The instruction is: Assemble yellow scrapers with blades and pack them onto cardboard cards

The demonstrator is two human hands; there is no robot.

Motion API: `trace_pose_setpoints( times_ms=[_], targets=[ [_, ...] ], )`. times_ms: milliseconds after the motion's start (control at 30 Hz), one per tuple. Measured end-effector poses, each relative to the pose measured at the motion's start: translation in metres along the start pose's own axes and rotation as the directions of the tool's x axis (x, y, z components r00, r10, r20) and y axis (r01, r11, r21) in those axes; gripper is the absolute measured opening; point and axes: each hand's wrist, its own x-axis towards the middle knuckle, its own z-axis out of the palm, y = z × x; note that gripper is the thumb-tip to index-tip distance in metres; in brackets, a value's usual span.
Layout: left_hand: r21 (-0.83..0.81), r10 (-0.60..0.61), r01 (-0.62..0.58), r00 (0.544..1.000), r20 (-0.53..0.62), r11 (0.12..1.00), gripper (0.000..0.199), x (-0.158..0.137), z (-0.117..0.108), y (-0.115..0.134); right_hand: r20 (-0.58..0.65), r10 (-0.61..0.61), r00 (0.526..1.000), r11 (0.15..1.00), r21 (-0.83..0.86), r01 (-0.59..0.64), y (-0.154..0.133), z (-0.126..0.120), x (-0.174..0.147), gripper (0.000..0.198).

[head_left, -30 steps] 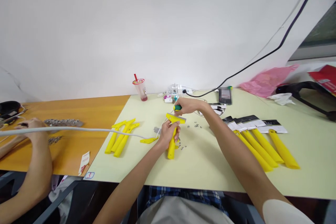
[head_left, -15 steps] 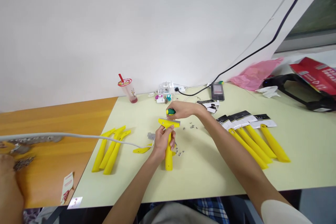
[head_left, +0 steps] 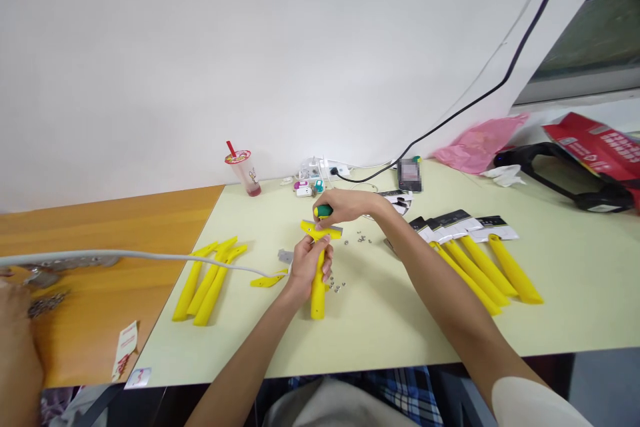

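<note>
My left hand (head_left: 306, 265) is closed round the handle of a yellow scraper (head_left: 318, 297), whose T-shaped head carries a grey blade along its far edge. In my right hand (head_left: 343, 207) is a screwdriver with a green and yellow handle (head_left: 324, 211), pointing down at the scraper head; its tip is hidden by my fingers. Small metal nuts or screws (head_left: 336, 285) lie just right of the scraper handle, with another scatter (head_left: 362, 238) beyond. Left of my left hand are a loose yellow head piece (head_left: 267, 281) and grey blades (head_left: 285, 256).
Several yellow handles (head_left: 207, 287) lie at left; packaged yellow scrapers (head_left: 480, 270) are at right. Behind stand a drink cup (head_left: 246, 177) and a power strip (head_left: 337, 170). A grey cable (head_left: 150, 256) crosses from the left, where another person's hand (head_left: 15, 307) rests near metal parts.
The screwdriver handle stands slightly more upright over the scraper head. Both hands keep their holds, and the whole view has shifted a little.
</note>
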Motion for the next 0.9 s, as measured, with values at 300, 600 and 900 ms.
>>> trace_pose_setpoints(
  times_ms=[300,600,900],
  targets=[
    [0.031,0.104,-0.104,0.995,-0.003,0.994,0.062,0.006,-0.003,-0.011,-0.01,0.058,0.998,0.997,0.045,-0.058,0.012,0.005,-0.003,0.03],
    [0.568,0.591,-0.55,0.795,0.134,0.612,0.062,-0.003,-0.007,0.001,-0.287,0.185,0.94,0.982,0.101,-0.162,-0.002,0.01,-0.045,0.036],
    [0.595,0.611,-0.653,0.726,0.317,0.469,0.037,-0.03,-0.004,0.015,-0.432,0.132,0.892,0.988,0.128,-0.085,-0.025,0.014,-0.067,0.042]
  ],
)
